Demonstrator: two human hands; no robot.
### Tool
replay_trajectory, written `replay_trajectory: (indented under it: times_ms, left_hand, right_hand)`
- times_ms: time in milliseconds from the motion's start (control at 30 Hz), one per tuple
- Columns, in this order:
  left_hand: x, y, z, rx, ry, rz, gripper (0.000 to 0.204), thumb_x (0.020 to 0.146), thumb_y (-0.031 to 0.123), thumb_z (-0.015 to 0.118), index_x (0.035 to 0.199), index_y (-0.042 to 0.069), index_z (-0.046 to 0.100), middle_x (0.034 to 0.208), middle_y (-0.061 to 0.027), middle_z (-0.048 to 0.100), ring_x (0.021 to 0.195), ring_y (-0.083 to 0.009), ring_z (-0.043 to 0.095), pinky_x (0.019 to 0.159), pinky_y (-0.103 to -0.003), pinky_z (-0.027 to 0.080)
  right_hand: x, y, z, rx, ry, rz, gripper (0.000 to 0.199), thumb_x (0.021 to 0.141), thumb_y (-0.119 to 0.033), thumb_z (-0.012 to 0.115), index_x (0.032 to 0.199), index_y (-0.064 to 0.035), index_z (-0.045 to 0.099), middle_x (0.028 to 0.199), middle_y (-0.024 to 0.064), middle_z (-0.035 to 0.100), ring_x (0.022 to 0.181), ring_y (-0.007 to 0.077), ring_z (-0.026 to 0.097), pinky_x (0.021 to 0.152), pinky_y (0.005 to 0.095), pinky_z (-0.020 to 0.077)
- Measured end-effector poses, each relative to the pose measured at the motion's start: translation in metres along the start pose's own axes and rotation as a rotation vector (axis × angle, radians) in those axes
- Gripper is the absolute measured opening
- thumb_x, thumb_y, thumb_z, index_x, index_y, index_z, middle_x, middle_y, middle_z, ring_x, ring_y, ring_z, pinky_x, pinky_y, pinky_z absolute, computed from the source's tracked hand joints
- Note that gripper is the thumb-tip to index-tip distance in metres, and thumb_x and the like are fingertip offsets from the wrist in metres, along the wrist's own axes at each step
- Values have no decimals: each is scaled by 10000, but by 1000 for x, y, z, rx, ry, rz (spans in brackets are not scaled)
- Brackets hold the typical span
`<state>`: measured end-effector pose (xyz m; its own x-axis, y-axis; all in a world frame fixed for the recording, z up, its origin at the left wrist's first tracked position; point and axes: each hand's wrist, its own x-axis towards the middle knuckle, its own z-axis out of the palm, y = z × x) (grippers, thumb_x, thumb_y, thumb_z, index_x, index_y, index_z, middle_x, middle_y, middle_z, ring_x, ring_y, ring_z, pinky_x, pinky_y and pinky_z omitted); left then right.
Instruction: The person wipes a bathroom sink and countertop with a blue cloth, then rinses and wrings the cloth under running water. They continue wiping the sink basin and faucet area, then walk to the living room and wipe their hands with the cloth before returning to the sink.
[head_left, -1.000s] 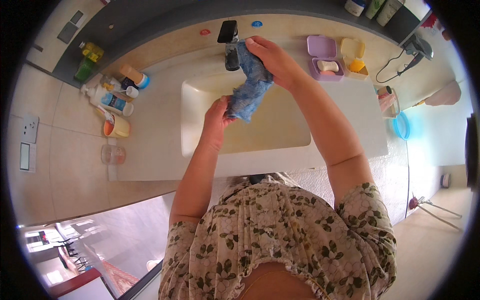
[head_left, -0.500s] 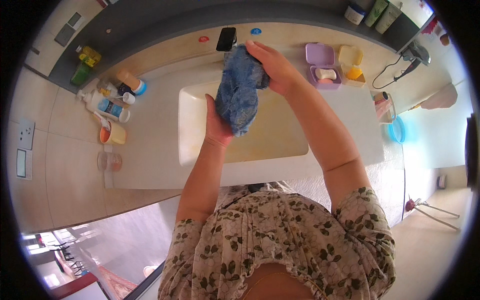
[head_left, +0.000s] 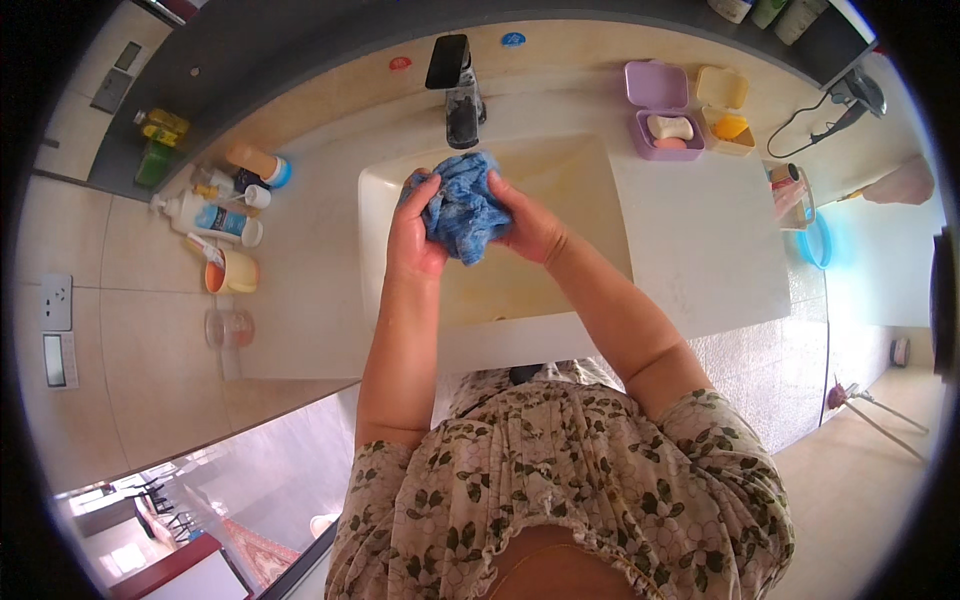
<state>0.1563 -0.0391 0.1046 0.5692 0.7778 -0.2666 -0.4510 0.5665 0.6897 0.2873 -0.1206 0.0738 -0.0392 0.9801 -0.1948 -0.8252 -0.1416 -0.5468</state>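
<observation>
Both hands over sink basin [head_left: 580, 190], under tap [head_left: 458, 95] at 12 o'clock. Left hand [head_left: 412, 232] and right hand [head_left: 528, 222] clenched on balled blue cloth [head_left: 462, 208]. Likely mid-scrub or wringing; cloth not set down. Soap boxes [head_left: 665, 110] at 2 o'clock on worktop [head_left: 690, 230].

Person at the basin — clothing and arms as we find them.

We record a short-sleeved top of pale beige cloth, printed all over with small dark olive-brown leaves and flowers. The cloth is gathered in fine pleats across the shoulders and falls in loose folds; the neckline, seen at the lower edge, carries a narrow ruffled trim. The sleeves are short and wide, with hems ending above the elbows — both forearms are bare below them. We see no watch, bracelet or ring on the left hand [head_left: 414, 232] or the right hand [head_left: 528, 226], and no gloves on either.
</observation>
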Motion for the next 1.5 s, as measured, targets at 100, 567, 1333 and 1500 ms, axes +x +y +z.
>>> replay_trajectory:
  times_ms: [100,567,1333,1500]
  left_hand:
    - [0,-10,-16,-45,86,15,300,919,215,484,1185,79,517,1150,-100,577,1005,-233,569,884,-389,471]
    - [-16,-35,-14,-503,-241,-160,646,907,599,310,1373,152,343,1367,-57,418,1248,-250,415,1046,-436,335]
    - [-1,41,-22,-41,85,125,317,913,336,498,1091,81,563,1083,-76,618,990,-237,592,873,-409,478]
    - [-4,36,-16,-15,165,134,301,888,307,511,1074,79,572,1087,-75,616,1001,-245,590,872,-414,477]
  right_hand:
    - [5,-25,8,-243,142,-189,393,901,-362,558,1183,-91,514,1040,55,602,959,148,591,800,308,506]
    - [11,-35,68,-508,13,-278,391,898,-322,582,1152,-34,509,957,31,581,853,115,551,759,260,475]
    - [104,-105,48,-1903,50,-1054,310,886,-225,558,1159,-78,550,1046,96,624,989,260,588,870,366,458]
    - [84,-84,15,-798,216,-690,243,920,-187,532,1140,-87,559,981,11,615,909,136,571,819,288,455]
